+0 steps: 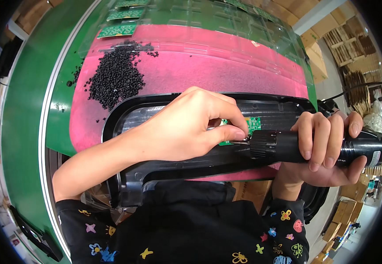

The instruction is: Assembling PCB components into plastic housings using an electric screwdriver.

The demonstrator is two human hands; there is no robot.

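Note:
My right hand (pixel 325 141) is wrapped round a black electric screwdriver (pixel 274 145), held nearly level with its bit toward the left. The thumb and forefinger of my left hand (pixel 199 123) are pinched together at the bit's tip. Whatever sits between those fingertips is too small and covered to make out. Below both hands lies a long black plastic housing (pixel 281 107), open side up. Inside it, a small green circuit board (pixel 255 123) shows partly behind my left fingers.
A heap of tiny black pieces, seemingly screws (pixel 116 77), lies on the pink mat (pixel 208 72). Beyond are clear plastic trays (pixel 191 44) with green circuit boards (pixel 116 31). A cable (pixel 354 88) runs at the right, before cardboard boxes (pixel 316 61).

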